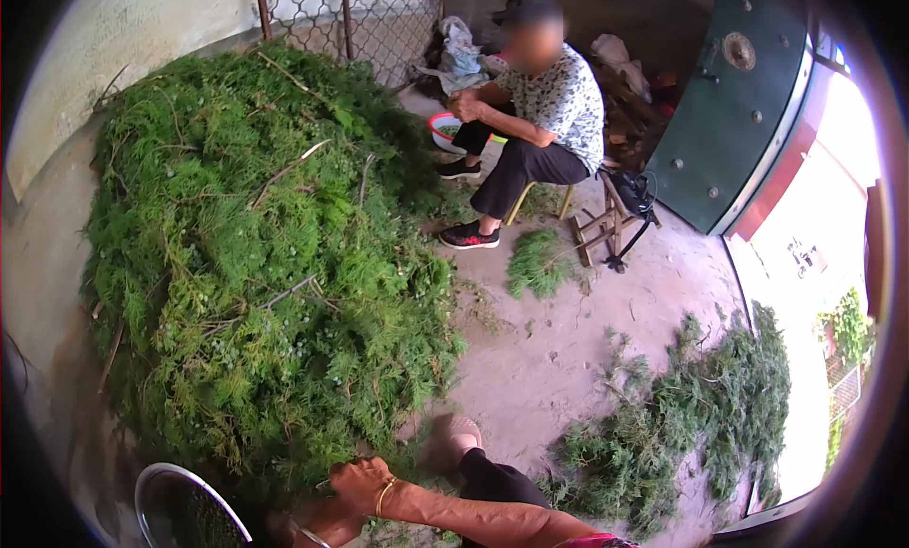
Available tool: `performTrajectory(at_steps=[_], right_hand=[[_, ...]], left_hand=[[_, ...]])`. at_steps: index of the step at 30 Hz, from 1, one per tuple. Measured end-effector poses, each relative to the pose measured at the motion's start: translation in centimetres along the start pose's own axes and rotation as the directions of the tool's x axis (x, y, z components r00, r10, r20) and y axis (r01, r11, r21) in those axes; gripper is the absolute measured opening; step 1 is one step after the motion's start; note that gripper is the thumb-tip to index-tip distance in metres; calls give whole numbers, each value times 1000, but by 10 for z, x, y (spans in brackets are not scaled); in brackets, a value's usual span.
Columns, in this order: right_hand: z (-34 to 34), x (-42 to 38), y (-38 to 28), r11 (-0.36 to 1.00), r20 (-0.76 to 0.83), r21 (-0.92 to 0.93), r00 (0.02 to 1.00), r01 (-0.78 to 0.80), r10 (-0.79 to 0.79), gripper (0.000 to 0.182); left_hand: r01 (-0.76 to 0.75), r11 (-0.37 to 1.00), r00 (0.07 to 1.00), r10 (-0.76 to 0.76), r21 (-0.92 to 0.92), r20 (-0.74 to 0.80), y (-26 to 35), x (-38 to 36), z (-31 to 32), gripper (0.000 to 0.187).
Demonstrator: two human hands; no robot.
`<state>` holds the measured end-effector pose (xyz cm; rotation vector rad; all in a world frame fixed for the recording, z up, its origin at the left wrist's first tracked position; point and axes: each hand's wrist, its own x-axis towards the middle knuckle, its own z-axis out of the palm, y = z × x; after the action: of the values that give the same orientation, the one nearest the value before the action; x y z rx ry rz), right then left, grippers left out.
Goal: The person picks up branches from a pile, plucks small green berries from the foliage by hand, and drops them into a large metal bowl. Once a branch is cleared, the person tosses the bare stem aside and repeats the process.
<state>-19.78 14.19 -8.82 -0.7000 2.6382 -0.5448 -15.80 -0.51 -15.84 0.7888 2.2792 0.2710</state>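
Note:
At the bottom of the view, my right hand [360, 482] is closed, a gold bracelet on its wrist. Its fingers are curled at the near edge of a big heap of green conifer branches [256, 264]; what they grip, if anything, is hidden. Just below and to the left, my left hand [327, 523] is dark and smeared, with a bangle at the wrist, and its fingers cannot be made out. Left of both hands stands a round metal-rimmed container [194, 474] with dark green bits inside.
A seated person [559, 112] holds both hands together above a red-rimmed basin [445, 131]. A smaller branch pile [682, 415] lies on the floor at right, near the doorway. A loose sprig [542, 264] and a wooden folding stool [606, 221] are near the person. A green metal door [729, 103] stands behind.

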Motion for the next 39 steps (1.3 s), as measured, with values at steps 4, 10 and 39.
performTrajectory(at_steps=[4, 10, 39], right_hand=[[6, -9, -13, 992, 28, -77, 995, 100, -98, 17], [15, -9, -24, 988, 76, -51, 987, 148, -144, 16], [-11, -3, -9, 980, 331, -173, 931, -102, 155, 27]], left_hand=[[-87, 995, 986, 80, -38, -146, -15, 4, 25, 37], [-121, 985, 968, 89, -124, -234, -18, 10, 42, 35], [-959, 104, 34, 966, 263, -256, 312, -35, -301, 60]])
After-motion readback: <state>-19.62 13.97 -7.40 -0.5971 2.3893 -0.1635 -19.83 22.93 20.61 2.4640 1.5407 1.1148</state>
